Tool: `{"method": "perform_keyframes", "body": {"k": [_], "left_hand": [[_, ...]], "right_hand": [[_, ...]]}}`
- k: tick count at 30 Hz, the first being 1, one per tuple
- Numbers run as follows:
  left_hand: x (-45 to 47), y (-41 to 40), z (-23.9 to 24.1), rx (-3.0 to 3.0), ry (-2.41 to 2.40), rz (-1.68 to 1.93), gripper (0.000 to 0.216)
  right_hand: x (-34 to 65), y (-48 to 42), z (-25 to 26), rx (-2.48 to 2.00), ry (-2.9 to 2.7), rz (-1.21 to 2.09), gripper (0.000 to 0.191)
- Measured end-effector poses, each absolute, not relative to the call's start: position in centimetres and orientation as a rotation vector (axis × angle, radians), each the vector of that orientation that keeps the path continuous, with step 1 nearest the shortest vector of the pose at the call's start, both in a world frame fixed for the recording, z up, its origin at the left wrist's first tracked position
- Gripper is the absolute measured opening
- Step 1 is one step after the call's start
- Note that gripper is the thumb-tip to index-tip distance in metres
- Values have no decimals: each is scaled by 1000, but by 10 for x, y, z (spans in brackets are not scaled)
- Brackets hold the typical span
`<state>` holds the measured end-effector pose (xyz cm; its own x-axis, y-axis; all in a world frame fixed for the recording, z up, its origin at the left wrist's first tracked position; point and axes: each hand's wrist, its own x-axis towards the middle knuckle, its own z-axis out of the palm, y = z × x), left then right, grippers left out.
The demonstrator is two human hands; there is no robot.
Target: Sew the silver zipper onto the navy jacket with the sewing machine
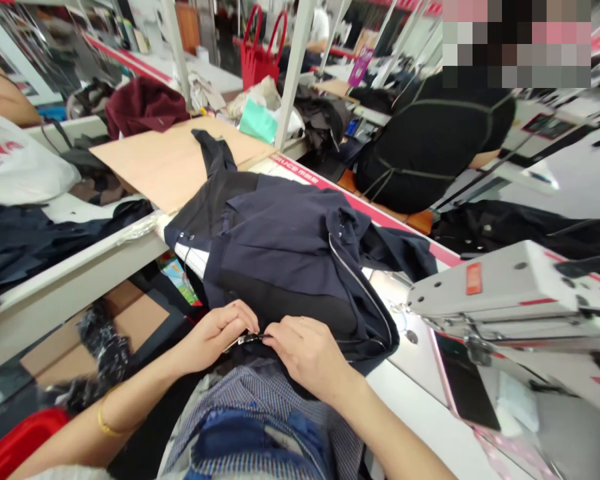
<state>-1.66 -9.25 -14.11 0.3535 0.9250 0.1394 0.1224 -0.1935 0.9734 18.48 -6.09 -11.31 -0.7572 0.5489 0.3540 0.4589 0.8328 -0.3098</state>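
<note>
A dark navy garment (285, 220) with black panels lies spread over the sewing table, its near edge hanging at my lap. My left hand (223, 333) is closed in a pinch at that near edge. Close beside it, my right hand (307, 350) pinches the same edge, fingertips pointing left. Between the two sets of fingertips shows a narrow dark strip (253, 339) with a pale glint; its kind I cannot make out. A light-edged zipper (357, 273) curves along the garment's right side.
A sewing machine (500, 293) stands at the right, with a phone (465, 380) lying beside it. Brown board (150, 160) lies at the back left. A person in black (435, 140) sits across the table. A red bin (25, 440) is at lower left.
</note>
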Motion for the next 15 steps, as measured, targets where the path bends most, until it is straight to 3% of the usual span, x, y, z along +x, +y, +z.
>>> {"method": "perform_keyframes", "body": {"k": [2, 5, 9, 13, 15], "left_hand": [[-15, -91, -148, 1450, 900, 1030, 34], [-5, -88, -157, 1364, 945, 964, 57], [19, -81, -162, 1158, 982, 1115, 38], [26, -73, -155, 859, 934, 1181, 58], [21, -69, -150, 827, 986, 1148, 55]], "right_hand": [[182, -56, -115, -802, -2419, 359, 30], [178, -53, -118, -869, -2187, 454, 28], [168, -59, -117, -761, -2119, 382, 26], [164, -59, -118, -673, -2084, 256, 23], [167, -54, -121, -722, -2097, 307, 23]]}}
